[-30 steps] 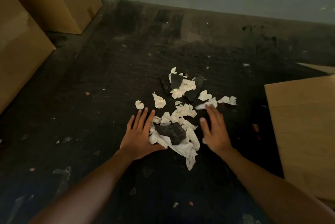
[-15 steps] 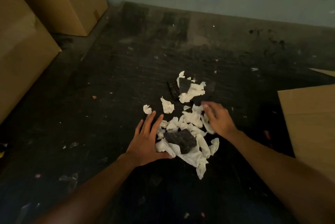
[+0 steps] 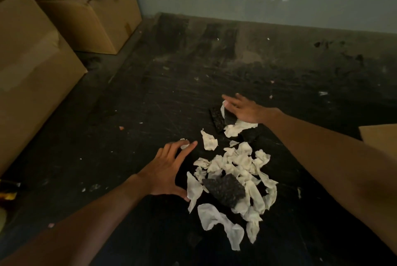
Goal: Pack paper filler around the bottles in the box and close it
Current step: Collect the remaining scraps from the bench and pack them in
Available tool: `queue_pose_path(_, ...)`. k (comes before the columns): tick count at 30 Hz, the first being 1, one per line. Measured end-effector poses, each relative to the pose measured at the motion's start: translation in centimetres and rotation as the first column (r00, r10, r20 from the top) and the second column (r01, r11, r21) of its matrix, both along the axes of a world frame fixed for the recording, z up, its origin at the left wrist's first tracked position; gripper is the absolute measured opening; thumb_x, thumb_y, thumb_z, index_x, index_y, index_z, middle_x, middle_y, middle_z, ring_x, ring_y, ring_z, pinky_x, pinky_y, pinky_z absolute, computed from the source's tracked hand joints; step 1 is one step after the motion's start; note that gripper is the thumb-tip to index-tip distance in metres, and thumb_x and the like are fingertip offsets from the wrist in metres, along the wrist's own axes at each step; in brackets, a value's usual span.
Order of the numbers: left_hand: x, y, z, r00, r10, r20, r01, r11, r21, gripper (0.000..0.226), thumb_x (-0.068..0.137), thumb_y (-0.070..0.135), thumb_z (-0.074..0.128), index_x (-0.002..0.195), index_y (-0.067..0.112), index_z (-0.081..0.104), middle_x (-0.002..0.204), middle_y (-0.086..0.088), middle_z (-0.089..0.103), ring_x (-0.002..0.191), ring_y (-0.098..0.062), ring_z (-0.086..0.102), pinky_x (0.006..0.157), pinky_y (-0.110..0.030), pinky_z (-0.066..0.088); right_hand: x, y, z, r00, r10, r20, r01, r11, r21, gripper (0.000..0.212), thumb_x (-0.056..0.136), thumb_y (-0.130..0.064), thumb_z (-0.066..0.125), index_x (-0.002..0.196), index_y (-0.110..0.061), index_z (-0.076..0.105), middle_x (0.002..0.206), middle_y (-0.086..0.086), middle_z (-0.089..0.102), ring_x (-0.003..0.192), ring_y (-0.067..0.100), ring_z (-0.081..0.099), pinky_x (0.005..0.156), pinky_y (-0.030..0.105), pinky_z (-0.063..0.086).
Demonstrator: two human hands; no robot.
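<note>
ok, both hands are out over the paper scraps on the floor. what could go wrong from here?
1. The paper scraps lie mixed with a dark foam chunk, so a scoop may take foam along with the filler.
2. The right hand reaches the far cluster while the left hand is spread by the near pile; small outliers like the scrap between them may be missed.
3. The floor looks gritty; dirt may ride along.

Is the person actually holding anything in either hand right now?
No. Both hands are open and flat: the left hand beside the paper scraps, the right hand spread over the far scraps. Neither grips anything.
</note>
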State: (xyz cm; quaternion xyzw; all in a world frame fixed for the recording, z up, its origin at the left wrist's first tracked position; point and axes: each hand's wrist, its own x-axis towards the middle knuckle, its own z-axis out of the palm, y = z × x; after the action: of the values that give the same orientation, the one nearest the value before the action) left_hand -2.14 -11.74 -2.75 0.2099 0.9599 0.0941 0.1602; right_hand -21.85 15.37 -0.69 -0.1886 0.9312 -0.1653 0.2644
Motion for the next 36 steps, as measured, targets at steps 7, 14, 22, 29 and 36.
queue_pose_path(7, -0.7, -1.1, 1.4, 0.999, -0.036, 0.03, 0.035, 0.999, 0.015, 0.11, 0.083, 0.057, 0.063, 0.146, 0.046, -0.026, 0.16, 0.008, -0.022, 0.148, -0.024, -0.016, 0.119, -0.055, 0.009, 6.0, 3.4, 2.5, 0.972, 0.169, 0.163, -0.161, 0.985, -0.061, 0.053, 0.092, -0.065, 0.041, 0.138, -0.041, 0.049, 0.152, -0.003, 0.041, 0.141, 0.02, 0.035, 0.113, 0.041, 0.029)
queue_pose_path(14, 0.9, 4.0, 2.8, 0.974, -0.195, 0.119, 0.199, 0.98, -0.028, 0.147, 0.046, 0.091, 0.063, 0.142, 0.041, -0.037, 0.144, 0.002, -0.054, 0.13, -0.034, -0.051, 0.105, -0.061, -0.025, 12.4, 9.2, 2.3, 0.972, 0.148, 0.181, -0.186, 0.959, 0.216, 0.128, 0.053, -0.083, 0.07, 0.137, -0.065, -0.025, 0.153, -0.011, -0.043, 0.139, 0.026, -0.039, 0.108, 0.074, -0.01)
queue_pose_path(22, -0.5, 9.2, -2.4, 0.994, -0.108, 0.017, 0.109, 0.993, -0.049, 0.145, 0.047, 0.095, 0.055, 0.147, 0.035, -0.031, 0.16, -0.005, -0.029, 0.141, -0.041, -0.034, 0.111, -0.068, -0.012, 17.8, 6.4, -2.9, 0.927, 0.361, -0.104, -0.322, 0.906, 0.275, 0.131, 0.054, -0.093, 0.056, 0.142, -0.052, -0.032, 0.157, -0.001, -0.039, 0.139, 0.032, -0.043, 0.102, 0.071, -0.022)
queue_pose_path(29, 2.5, 8.5, -4.5, 0.978, -0.054, -0.202, 0.08, 0.989, 0.126, 0.109, 0.073, 0.072, 0.048, 0.156, 0.015, 0.008, 0.146, -0.006, 0.034, 0.133, -0.024, 0.029, 0.112, -0.043, 0.026, 22.7, 4.5, -5.0, 0.9, 0.23, -0.37, -0.202, 0.973, 0.113, 0.084, 0.071, -0.068, 0.067, 0.144, -0.041, 0.036, 0.149, 0.006, 0.036, 0.137, 0.038, 0.031, 0.109, 0.063, 0.031)
queue_pose_path(36, 3.4, 8.9, -5.9, 0.954, -0.054, -0.296, 0.066, 0.997, 0.029, 0.065, 0.086, 0.049, 0.038, 0.141, 0.015, 0.047, 0.12, -0.006, 0.06, 0.108, -0.029, 0.056, 0.098, -0.043, 0.043, 24.1, 3.3, -4.9, 0.856, 0.111, -0.505, -0.127, 0.992, 0.003, 0.063, 0.05, -0.017, 0.091, 0.109, -0.013, 0.068, 0.106, 0.012, 0.064, 0.09, 0.03, 0.061, 0.064, 0.036, 0.053)
